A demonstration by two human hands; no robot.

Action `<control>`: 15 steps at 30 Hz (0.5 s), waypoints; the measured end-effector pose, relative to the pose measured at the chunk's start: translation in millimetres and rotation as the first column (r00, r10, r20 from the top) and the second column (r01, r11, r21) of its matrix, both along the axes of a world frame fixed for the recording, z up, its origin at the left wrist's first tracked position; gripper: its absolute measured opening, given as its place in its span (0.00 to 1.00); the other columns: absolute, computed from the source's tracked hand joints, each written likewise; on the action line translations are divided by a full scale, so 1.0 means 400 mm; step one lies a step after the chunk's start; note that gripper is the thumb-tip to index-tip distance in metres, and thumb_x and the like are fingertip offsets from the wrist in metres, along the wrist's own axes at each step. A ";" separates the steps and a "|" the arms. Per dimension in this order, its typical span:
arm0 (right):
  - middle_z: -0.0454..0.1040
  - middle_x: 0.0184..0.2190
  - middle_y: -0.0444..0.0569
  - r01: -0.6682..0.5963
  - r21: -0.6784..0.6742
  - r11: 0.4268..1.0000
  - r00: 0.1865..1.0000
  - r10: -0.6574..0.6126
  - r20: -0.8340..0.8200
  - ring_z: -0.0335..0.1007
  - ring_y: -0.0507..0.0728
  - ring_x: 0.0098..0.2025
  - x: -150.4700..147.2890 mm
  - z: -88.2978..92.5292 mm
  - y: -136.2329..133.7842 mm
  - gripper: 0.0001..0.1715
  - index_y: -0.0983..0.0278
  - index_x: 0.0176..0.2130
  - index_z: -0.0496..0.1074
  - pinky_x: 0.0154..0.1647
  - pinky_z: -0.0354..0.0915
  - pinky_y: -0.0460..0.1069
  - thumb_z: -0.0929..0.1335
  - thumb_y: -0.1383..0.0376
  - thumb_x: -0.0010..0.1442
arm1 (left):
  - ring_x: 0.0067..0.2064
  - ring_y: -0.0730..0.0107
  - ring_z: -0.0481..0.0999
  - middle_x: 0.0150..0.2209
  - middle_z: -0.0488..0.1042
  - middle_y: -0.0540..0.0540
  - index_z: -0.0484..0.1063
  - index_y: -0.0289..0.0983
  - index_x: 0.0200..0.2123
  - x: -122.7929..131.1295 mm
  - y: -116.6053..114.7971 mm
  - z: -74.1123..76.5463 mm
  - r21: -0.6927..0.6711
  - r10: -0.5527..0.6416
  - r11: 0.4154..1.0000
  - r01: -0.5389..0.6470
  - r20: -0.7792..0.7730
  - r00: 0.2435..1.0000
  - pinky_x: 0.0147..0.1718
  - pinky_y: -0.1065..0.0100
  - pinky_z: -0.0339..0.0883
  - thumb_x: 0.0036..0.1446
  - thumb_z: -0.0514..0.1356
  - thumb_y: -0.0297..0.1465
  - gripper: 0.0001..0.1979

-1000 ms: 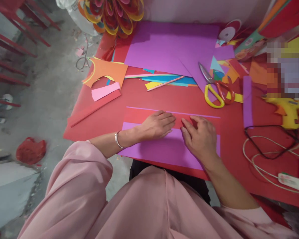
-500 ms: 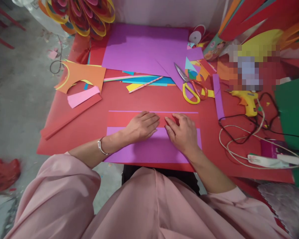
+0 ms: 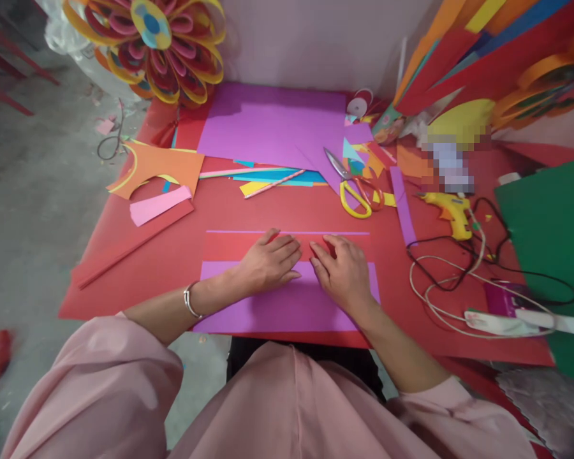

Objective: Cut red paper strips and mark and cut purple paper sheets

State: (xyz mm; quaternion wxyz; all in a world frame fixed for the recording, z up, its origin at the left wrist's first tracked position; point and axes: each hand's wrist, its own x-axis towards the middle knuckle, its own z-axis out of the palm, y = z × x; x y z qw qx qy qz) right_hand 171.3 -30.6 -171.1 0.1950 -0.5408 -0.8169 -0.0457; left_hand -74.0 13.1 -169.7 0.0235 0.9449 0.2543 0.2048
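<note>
Before me on the table lies a purple paper sheet point(image 3: 287, 312). A red paper band point(image 3: 224, 247) crosses its far part, and a thin purple line shows along the band's far edge. My left hand point(image 3: 270, 260), with a silver bracelet at the wrist, rests palm down over the band and sheet, fingers stretched out. Opposite it, my right hand point(image 3: 343, 268) rests on the same papers, its fingers apart and slightly bent. A small gap separates the two hands, and neither grips anything. What lies under the palms is hidden.
Beyond the hands lie scissors point(image 3: 349, 185), a pencil point(image 3: 275, 183) and a large purple sheet point(image 3: 272, 124). A yellow glue gun point(image 3: 452, 211), tangled cords and a power strip point(image 3: 497, 322) are at right. Orange cut paper point(image 3: 167, 166) and red strips point(image 3: 134, 245) lie left. A paper flower point(image 3: 153, 44) stands behind.
The view has tilted up, showing more of the paper flower. My left hand's fingers have spread a little. Both hands stay over the red band and purple sheet.
</note>
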 end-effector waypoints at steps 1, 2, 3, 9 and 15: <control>0.76 0.57 0.60 0.000 -0.001 1.000 1.000 0.000 0.005 0.70 0.67 0.60 0.000 0.002 -0.002 0.19 0.59 0.58 0.81 0.59 0.68 0.64 0.66 0.58 0.75 | 0.60 0.47 0.80 0.58 0.82 0.32 0.79 0.34 0.59 0.000 -0.001 0.000 0.008 0.002 1.000 -0.002 -0.012 1.000 0.66 0.39 0.69 0.73 0.60 0.47 0.25; 0.76 0.57 0.61 -0.002 -0.007 1.000 1.000 0.002 0.012 0.70 0.67 0.60 0.000 0.006 -0.005 0.20 0.60 0.58 0.80 0.60 0.68 0.64 0.66 0.58 0.75 | 0.60 0.47 0.81 0.58 0.82 0.32 0.79 0.34 0.58 0.001 -0.002 -0.001 0.025 0.007 1.000 -0.007 -0.023 1.000 0.65 0.39 0.69 0.73 0.59 0.48 0.26; 0.77 0.58 0.61 -0.006 -0.019 1.000 1.000 0.007 0.021 0.70 0.68 0.60 0.002 0.013 -0.007 0.20 0.60 0.58 0.80 0.60 0.67 0.64 0.66 0.58 0.75 | 0.59 0.46 0.81 0.58 0.82 0.32 0.79 0.33 0.57 0.001 -0.003 -0.001 0.043 0.012 0.999 -0.010 -0.031 0.999 0.65 0.40 0.70 0.73 0.59 0.49 0.26; 0.79 0.57 0.59 -0.090 -0.105 0.990 0.990 0.101 0.098 0.73 0.65 0.55 -0.005 0.128 0.081 0.22 0.64 0.61 0.77 0.55 0.66 0.59 0.62 0.59 0.77 | 0.58 0.44 0.80 0.56 0.82 0.29 0.79 0.31 0.56 0.003 -0.002 -0.003 0.072 -0.019 0.997 0.019 -0.001 1.000 0.61 0.41 0.71 0.71 0.60 0.50 0.28; 0.79 0.56 0.64 -0.125 -0.205 0.971 0.932 0.186 0.312 0.72 0.66 0.52 -0.143 0.207 0.360 0.26 0.70 0.61 0.75 0.42 0.59 0.56 0.56 0.74 0.74 | 0.58 0.45 0.80 0.57 0.81 0.29 0.78 0.29 0.56 0.006 0.001 0.004 0.024 -0.016 1.000 0.017 -0.034 0.999 0.60 0.44 0.71 0.73 0.56 0.52 0.31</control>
